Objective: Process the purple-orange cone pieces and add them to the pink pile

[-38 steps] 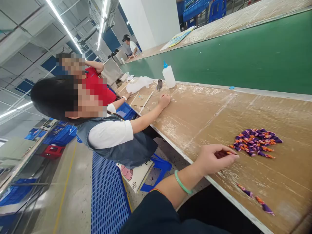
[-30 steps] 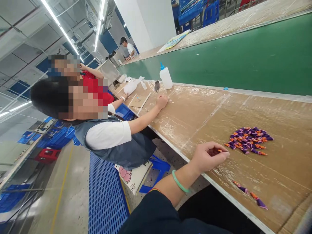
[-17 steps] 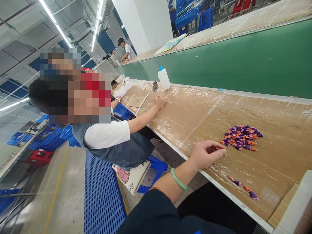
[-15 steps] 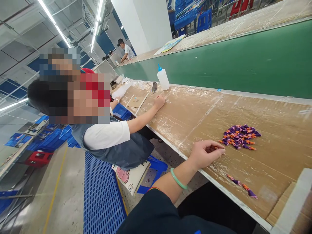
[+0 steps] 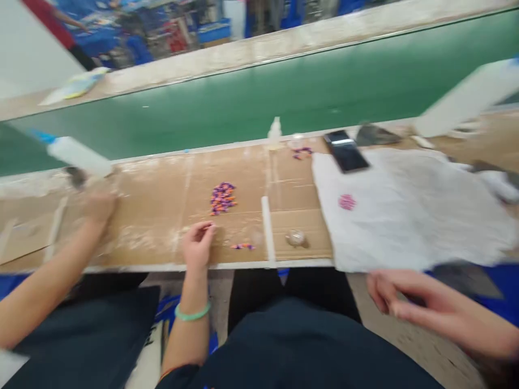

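Observation:
My left hand (image 5: pixel 198 244), with a green bangle (image 5: pixel 192 313) on its wrist, is closed at the table's front edge. Its thumb and fingertips meet; whatever is between them is too small to make out. Just beyond lies a pile of small purple-and-orange pieces (image 5: pixel 223 198), and a short row of similar pieces (image 5: pixel 243 246) sits to the hand's right. My right hand (image 5: pixel 399 297) hovers off the front edge, below a white cloth (image 5: pixel 389 227). Its fingers are curled toward the thumb and somewhat blurred, so any small thing there is hidden. A pink cluster (image 5: pixel 347 202) rests on the cloth.
A phone (image 5: pixel 346 151) overlaps the cloth's far edge. Squeeze bottles stand left (image 5: pixel 79 155) and right (image 5: pixel 466 97). A small clear round object (image 5: pixel 295 237) is beside a white strip (image 5: pixel 268 229). A co-worker's hand (image 5: pixel 99 205) rests at left. Behind runs a green belt (image 5: pixel 243 111).
The view has swung right and down, bringing my right hand, the cloth and the phone into sight. My left hand keeps its pinch near the pile.

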`<state>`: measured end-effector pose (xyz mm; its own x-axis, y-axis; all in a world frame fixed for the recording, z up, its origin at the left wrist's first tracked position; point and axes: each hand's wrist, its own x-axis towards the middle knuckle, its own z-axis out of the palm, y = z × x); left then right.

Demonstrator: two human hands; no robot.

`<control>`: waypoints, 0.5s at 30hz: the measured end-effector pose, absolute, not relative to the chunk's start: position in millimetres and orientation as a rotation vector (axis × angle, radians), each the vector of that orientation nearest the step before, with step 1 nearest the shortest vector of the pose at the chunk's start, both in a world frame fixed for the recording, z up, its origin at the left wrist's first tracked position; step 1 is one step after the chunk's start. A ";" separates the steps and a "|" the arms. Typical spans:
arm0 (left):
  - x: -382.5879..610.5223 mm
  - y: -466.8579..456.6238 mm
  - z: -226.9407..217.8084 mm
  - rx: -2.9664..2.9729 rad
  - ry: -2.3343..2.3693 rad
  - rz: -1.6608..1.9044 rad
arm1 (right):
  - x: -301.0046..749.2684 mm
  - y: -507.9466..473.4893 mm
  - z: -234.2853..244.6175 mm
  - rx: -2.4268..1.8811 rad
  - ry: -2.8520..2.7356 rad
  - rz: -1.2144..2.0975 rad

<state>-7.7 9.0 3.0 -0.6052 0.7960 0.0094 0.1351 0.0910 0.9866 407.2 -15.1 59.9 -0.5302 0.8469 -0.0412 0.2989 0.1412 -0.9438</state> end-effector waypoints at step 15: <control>-14.5 25.6 -7.0 1.026 2.083 1.627 | 415.5 89.9 -7.7 -1.689 -1.911 0.411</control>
<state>-14.5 25.6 -7.0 -0.6975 0.6926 0.1841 0.3462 0.1007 0.9327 415.5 89.9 -7.7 -0.0580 0.9781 0.2000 0.8094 0.1633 -0.5642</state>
